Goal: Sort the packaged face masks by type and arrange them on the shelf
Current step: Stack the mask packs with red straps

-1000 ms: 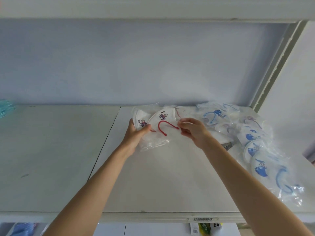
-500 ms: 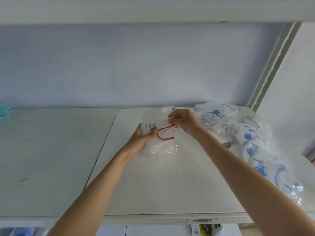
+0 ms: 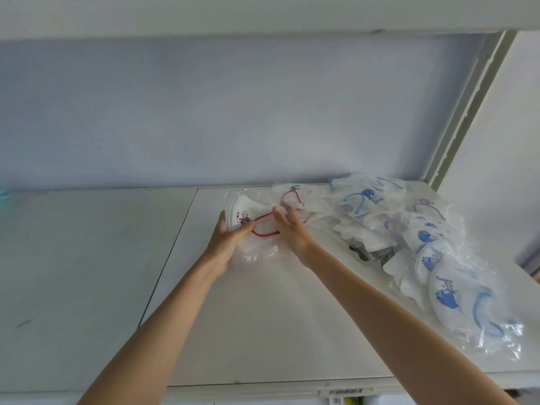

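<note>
Head cam has your left hand point(image 3: 226, 239) gripping the red-strap mask packet point(image 3: 253, 229) at its left edge while your right hand point(image 3: 287, 229) rests loosely spread on it, presumably squaring it up left of the blue-strap pile point(image 3: 438, 247) on the shelf point(image 3: 263, 331).

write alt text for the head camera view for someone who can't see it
A person's left hand grips a clear-packaged white face mask with a red ear loop over a white shelf, while the right hand touches the packet's right side. A loose pile of blue-printed packaged masks lies to the right.
</note>
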Demonstrator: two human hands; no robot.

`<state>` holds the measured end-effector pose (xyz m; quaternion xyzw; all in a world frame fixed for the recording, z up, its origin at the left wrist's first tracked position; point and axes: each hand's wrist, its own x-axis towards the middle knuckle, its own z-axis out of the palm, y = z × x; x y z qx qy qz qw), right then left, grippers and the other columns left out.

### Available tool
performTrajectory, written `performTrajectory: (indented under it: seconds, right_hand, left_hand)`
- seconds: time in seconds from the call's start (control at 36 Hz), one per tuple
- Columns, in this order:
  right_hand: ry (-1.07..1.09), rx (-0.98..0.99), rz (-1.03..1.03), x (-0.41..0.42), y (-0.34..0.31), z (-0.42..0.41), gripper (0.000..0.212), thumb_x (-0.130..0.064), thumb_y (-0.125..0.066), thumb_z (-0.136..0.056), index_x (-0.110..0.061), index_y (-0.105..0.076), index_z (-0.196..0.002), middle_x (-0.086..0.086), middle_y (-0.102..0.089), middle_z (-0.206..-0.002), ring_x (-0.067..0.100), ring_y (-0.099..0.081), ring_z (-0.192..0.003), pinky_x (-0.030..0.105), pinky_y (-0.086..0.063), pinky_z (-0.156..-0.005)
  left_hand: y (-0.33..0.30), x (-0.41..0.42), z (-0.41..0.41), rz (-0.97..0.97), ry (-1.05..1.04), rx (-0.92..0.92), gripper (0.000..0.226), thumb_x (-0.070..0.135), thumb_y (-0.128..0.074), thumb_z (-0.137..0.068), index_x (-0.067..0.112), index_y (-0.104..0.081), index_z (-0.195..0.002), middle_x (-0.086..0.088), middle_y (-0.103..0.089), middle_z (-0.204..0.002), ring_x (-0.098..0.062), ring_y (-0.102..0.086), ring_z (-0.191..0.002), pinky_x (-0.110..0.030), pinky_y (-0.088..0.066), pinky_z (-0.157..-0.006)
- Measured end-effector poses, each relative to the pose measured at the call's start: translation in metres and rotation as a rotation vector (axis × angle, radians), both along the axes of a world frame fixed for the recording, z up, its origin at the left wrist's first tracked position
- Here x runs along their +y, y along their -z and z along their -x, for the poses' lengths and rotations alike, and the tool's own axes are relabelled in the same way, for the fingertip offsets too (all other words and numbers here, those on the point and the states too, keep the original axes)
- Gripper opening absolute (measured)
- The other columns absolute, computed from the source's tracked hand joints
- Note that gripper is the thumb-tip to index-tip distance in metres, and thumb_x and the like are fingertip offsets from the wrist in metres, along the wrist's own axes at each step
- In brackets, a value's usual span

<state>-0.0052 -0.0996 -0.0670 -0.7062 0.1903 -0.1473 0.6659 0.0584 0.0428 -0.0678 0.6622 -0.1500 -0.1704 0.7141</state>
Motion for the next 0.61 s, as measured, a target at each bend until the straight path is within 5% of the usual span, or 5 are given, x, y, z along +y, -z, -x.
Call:
performTrajectory:
  seconds: [0.14, 0.28, 0.44, 0.61]
  right_hand:
    - [0.387, 0.143, 0.63, -0.061, -0.009, -0.016, 0.035, -0.035, -0.043, -0.097, -0.011, -0.063, -0.112, 0.007, -0.064, -0.109, 0.023, -0.058, -0.096, 0.034, -0.044, -0.083]
    - [0.489, 0.406, 1.051, -0.104, -0.006, -0.024, 0.047, -0.041, -0.036, -0.098, -0.007, -0.062, -0.119, 0.012, -0.056, -0.124, 0.03, -0.047, -0.116, 0.039, -0.036, -0.095]
    - [0.306, 0.755, 1.114, -0.11, -0.005, -0.046, 0.086, -0.075, -0.029, -0.086, -0.005, -0.058, -0.127, 0.015, -0.037, -0.146, 0.032, -0.033, -0.13, 0.042, -0.031, -0.101]
    - [0.257, 0.77, 1.089, -0.108, -0.005, -0.052, 0.074, -0.068, -0.045, -0.085, -0.006, -0.058, -0.125, 0.015, -0.034, -0.146, 0.033, -0.031, -0.132, 0.041, -0.03, -0.103]
  left_hand:
    - [-0.001, 0.017, -0.02, 0.052, -0.089, -0.005, 0.039, 0.016, -0.076, -0.082, 0.02, -0.053, -0.113, -0.005, -0.068, -0.113, -0.022, -0.066, -0.104, -0.039, -0.053, -0.091]
    - [-0.001, 0.023, -0.032, 0.072, -0.06, 0.019, 0.044, 0.016, -0.077, -0.08, 0.018, -0.055, -0.118, -0.008, -0.068, -0.119, -0.026, -0.066, -0.108, -0.047, -0.051, -0.096]
    - [-0.001, 0.017, -0.036, 0.059, -0.039, 0.038, 0.04, 0.01, -0.072, -0.085, 0.02, -0.053, -0.118, -0.008, -0.067, -0.118, -0.025, -0.066, -0.107, -0.043, -0.053, -0.093]
    - [-0.003, 0.016, -0.041, 0.04, -0.031, 0.009, 0.037, 0.011, -0.073, -0.083, 0.023, -0.054, -0.114, -0.002, -0.068, -0.112, -0.019, -0.067, -0.102, -0.034, -0.055, -0.084]
